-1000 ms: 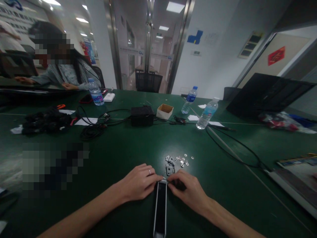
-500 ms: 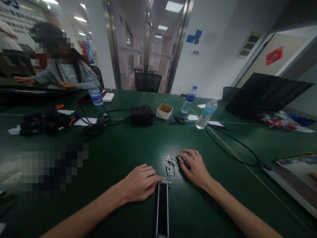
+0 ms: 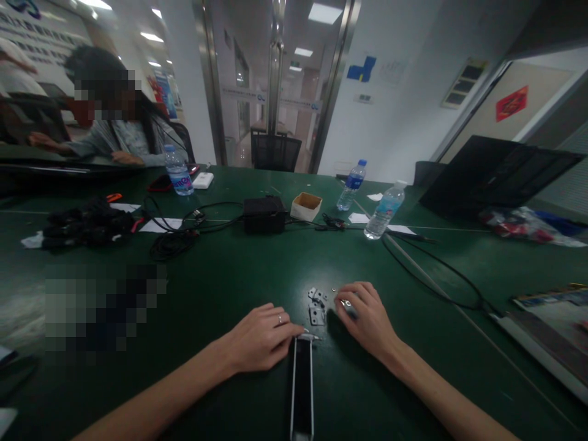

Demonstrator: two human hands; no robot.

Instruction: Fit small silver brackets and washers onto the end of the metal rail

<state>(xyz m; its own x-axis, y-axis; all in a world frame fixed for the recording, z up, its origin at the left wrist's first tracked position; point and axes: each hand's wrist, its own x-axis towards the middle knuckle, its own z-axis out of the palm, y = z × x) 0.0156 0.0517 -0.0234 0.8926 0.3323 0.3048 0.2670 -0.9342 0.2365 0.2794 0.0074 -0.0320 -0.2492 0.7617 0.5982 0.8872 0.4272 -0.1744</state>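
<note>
My left hand [image 3: 264,338] lies on the table with its fingers bent. Its index finger and thumb are at the near end of a small silver piece [image 3: 309,336], against the top of a long narrow metal frame [image 3: 302,386] with a dark middle and silver sides. My right hand [image 3: 366,315] is curled round small shiny metal parts [image 3: 348,304], mostly hidden by the fingers. Between the hands lie several flat metal plates with holes [image 3: 316,315]. A tiny ring-shaped metal piece [image 3: 334,290] sits just beyond my right fingertips.
Farther back stand a black box [image 3: 264,214] with cables, a small open carton [image 3: 306,207] and water bottles [image 3: 384,210]. Black gear [image 3: 87,223] is heaped at left. A dark monitor [image 3: 496,177] and a circuit board [image 3: 549,296] are at right. Another person [image 3: 133,138] sits across at left.
My right hand has drawn its fingers in over the small metal parts and shifted slightly toward me. The ring-shaped piece now shows beyond the fingers. My left hand stays put.
</note>
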